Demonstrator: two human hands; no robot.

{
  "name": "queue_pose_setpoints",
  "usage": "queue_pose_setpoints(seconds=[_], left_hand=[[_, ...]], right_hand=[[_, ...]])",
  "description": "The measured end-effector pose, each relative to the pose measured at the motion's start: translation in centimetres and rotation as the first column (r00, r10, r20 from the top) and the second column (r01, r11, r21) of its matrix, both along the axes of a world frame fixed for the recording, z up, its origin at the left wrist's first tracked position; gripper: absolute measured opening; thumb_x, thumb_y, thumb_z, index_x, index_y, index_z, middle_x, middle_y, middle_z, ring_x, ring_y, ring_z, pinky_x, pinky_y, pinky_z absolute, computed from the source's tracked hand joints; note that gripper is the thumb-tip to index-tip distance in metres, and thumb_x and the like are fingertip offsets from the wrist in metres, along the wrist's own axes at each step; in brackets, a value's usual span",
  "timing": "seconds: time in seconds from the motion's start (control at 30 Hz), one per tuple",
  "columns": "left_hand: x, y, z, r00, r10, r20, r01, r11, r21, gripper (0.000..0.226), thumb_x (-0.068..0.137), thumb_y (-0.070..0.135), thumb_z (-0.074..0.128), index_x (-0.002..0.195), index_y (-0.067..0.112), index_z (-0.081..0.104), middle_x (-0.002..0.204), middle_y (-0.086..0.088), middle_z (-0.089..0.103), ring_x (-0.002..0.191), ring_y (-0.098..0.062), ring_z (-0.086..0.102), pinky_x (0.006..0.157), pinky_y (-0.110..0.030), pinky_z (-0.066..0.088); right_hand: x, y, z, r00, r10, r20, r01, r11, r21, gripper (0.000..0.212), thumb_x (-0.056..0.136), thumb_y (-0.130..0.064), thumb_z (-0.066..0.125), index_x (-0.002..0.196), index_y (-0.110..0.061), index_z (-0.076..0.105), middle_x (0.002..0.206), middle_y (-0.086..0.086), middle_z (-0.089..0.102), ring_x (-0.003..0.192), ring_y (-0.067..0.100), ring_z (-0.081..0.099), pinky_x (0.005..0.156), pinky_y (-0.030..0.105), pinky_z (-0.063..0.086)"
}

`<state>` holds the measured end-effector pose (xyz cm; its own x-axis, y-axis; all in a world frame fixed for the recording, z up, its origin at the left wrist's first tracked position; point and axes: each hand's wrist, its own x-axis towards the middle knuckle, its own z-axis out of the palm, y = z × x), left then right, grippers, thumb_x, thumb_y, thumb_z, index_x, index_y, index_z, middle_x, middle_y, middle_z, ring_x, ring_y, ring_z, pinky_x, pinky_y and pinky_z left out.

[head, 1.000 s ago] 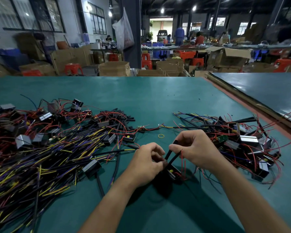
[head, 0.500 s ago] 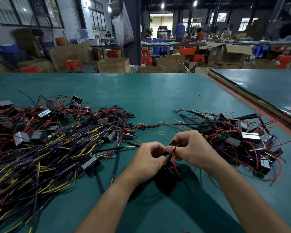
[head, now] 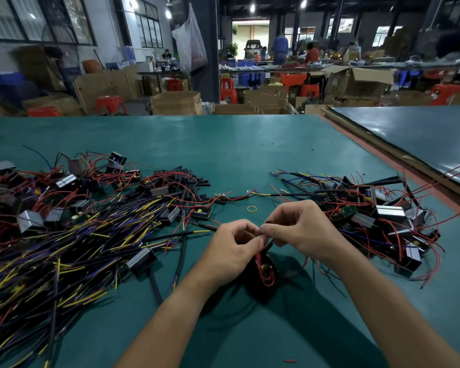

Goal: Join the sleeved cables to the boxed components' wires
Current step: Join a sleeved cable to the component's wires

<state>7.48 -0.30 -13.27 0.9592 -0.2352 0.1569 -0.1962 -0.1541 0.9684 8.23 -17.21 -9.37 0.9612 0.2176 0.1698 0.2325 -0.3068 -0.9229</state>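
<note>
- Red wire (head: 266,278) loops over a black box (head: 260,288) at 6 o'clock, just below the hands.
- Left hand (head: 231,251) pinches the red wire near its upper end, fingers curled.
- Right hand (head: 300,232) pinches a black cable (head: 270,244); the fingertips of both hands meet.
- On the green bench (head: 250,144), a cable heap (head: 64,248) lies at 9 o'clock from the hands and a box heap (head: 377,216) at 3 o'clock.
- Yellow band (head: 252,208) lies at 12 o'clock, near the hands.

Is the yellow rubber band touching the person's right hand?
Apart. The head view shows bare green table between the rubber band and the right hand.
</note>
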Motion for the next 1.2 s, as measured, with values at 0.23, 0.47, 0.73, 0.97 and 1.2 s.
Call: queue_pose_setpoints(seconds=[0.23,0.47,0.73,0.97,1.2], left_hand=[[0.1,-0.2,-0.1,1.000,0.011,0.001,-0.011,1.000,0.003,0.023,0.088,0.002,0.066,0.070,0.011,0.055,0.065,-0.011,0.059,0.061,-0.018,0.048,0.055,-0.028,0.037],[0.5,-0.1,-0.3,0.998,0.031,-0.058,-0.031,0.999,-0.007,0.024,0.088,0.002,0.065,0.071,0.013,0.053,0.058,-0.001,0.055,0.051,-0.012,0.045,0.046,-0.021,0.036],[0.3,-0.2,-0.3,0.998,0.056,-0.034,-0.055,0.998,0.033,0.023,0.083,0.004,0.071,0.070,0.015,0.056,0.067,-0.013,0.059,0.062,-0.020,0.052,0.060,-0.035,0.042],[-0.2,-0.3,0.4,0.997,0.062,-0.045,-0.059,0.996,0.066,0.025,0.085,0.004,0.071,0.069,0.015,0.055,0.066,-0.009,0.059,0.058,-0.018,0.051,0.057,-0.029,0.040],[-0.3,-0.2,0.6,0.997,0.077,0.025,-0.080,0.988,0.129,0.026,0.082,0.005,0.073,0.067,0.018,0.057,0.072,-0.017,0.067,0.059,-0.017,0.056,0.057,-0.029,0.044]], right_hand=[[-0.3,0.0,0.0,0.998,0.016,-0.066,-0.018,0.999,-0.032,0.009,0.079,-0.005,0.079,0.073,-0.005,0.072,0.065,0.013,0.071,0.052,0.012,0.061,0.054,0.024,0.051],[-0.3,-0.6,0.7,1.000,-0.007,-0.027,0.007,1.000,0.027,0.010,0.082,0.000,0.073,0.073,-0.002,0.072,0.060,0.013,0.066,0.052,0.015,0.058,0.053,0.023,0.049],[-0.6,-0.5,0.7,0.995,0.002,0.096,0.005,0.997,-0.071,0.014,0.080,0.000,0.073,0.070,-0.009,0.071,0.055,0.001,0.065,0.051,0.011,0.057,0.053,0.024,0.047],[-0.7,-0.2,0.8,1.000,0.007,0.013,-0.006,0.997,-0.083,0.014,0.080,0.000,0.074,0.069,-0.006,0.069,0.054,0.003,0.064,0.049,0.012,0.056,0.052,0.024,0.046],[-0.8,-0.4,1.2,0.998,0.059,0.004,-0.057,0.983,-0.175,0.015,0.082,-0.003,0.070,0.069,-0.008,0.069,0.065,0.015,0.071,0.053,0.015,0.060,0.056,0.029,0.050]])
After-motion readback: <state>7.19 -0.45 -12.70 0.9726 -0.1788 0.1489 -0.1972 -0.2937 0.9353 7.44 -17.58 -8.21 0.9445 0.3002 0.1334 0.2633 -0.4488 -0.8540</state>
